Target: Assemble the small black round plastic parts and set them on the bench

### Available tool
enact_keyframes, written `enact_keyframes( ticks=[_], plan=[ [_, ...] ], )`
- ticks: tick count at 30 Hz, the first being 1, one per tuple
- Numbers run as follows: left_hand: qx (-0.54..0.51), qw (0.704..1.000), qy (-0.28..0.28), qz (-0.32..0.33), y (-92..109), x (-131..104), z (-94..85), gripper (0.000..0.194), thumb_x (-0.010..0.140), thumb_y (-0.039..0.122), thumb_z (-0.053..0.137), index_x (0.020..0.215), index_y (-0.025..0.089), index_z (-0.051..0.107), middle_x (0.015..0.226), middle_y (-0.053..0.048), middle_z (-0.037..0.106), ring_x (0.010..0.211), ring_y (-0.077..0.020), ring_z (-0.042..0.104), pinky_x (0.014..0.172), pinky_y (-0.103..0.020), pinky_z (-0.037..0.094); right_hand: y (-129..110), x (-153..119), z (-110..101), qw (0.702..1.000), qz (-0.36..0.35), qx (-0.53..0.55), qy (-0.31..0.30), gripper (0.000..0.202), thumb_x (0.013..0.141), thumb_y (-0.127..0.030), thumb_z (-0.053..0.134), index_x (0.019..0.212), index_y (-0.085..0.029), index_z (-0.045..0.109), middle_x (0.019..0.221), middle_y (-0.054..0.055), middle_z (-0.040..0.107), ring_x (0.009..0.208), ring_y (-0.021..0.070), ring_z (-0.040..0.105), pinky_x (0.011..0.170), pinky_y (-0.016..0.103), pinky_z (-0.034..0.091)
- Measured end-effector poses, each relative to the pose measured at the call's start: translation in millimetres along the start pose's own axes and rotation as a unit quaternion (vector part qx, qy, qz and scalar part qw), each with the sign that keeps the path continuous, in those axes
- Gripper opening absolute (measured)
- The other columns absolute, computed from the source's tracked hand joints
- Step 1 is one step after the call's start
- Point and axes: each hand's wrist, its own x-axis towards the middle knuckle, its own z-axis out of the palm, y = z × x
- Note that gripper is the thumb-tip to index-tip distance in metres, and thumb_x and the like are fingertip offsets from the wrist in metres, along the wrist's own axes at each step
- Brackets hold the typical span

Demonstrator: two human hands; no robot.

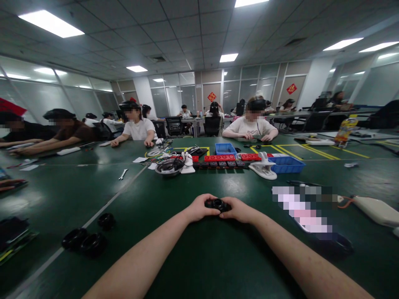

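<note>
My left hand (202, 207) and my right hand (236, 209) are both closed on a small black part with a round ring-shaped opening (218, 204). Thumbs rest on the near side of the part, and the fingers curl round its ends, hiding most of it. It is held low over the green table (193, 257), in front of me. To the left lie three black ring-shaped parts (93, 244) in a loose group. I cannot tell exactly what kind of part these are.
A wrench (123, 174) lies to the left. Across the middle stand a bowl of cables (169, 167), red and black strips (220, 158), a white stand (263, 167) and a blue bin (286, 165). A phone-like blurred object (302, 211) and a power bank (375, 209) lie right. People sit opposite.
</note>
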Motion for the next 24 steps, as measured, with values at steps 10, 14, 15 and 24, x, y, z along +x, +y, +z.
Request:
enact_keyframes(
  ticks=[10,14,15,24],
  plan=[
    [0.021,0.999,0.034,0.012,-4,0,5.2,0.040,0.054,0.029,0.068,0.090,0.014,0.056,0.084,-0.003,0.057,0.077,-0.0145,0.051,0.071,-0.026,0.040,3,1,4,1.000,0.013,0.016,0.015,0.030,0.059,-0.024,0.062,0.087,-0.014,0.057,0.072,-0.001,0.057,0.065,0.0129,0.051,0.056,0.021,0.037],
    [0.028,0.998,0.050,0.001,-2,-1,7.1,0.041,0.053,0.031,0.069,0.088,0.014,0.056,0.084,-0.003,0.057,0.077,-0.0151,0.051,0.070,-0.026,0.040,3,1,5,0.998,0.031,-0.006,0.046,0.028,0.056,-0.025,0.064,0.082,-0.014,0.057,0.067,-0.002,0.055,0.062,0.0118,0.049,0.053,0.020,0.035],
    [0.035,0.998,0.054,-0.004,-1,-1,7.6,0.042,0.053,0.032,0.069,0.088,0.015,0.056,0.084,-0.003,0.057,0.077,-0.0155,0.051,0.070,-0.026,0.040,4,1,5,0.998,0.035,-0.012,0.051,0.028,0.056,-0.025,0.064,0.080,-0.014,0.057,0.066,-0.002,0.054,0.061,0.0116,0.048,0.052,0.020,0.034],
    [0.103,0.986,0.128,-0.015,-2,-1,17.4,0.036,0.054,0.034,0.067,0.084,0.017,0.057,0.086,-0.003,0.056,0.082,-0.0180,0.051,0.072,-0.028,0.038,7,5,14,0.984,0.060,-0.105,0.128,0.031,0.052,-0.034,0.066,0.071,-0.016,0.049,0.066,-0.003,0.051,0.060,0.0112,0.046,0.049,0.019,0.030]
  ],
)
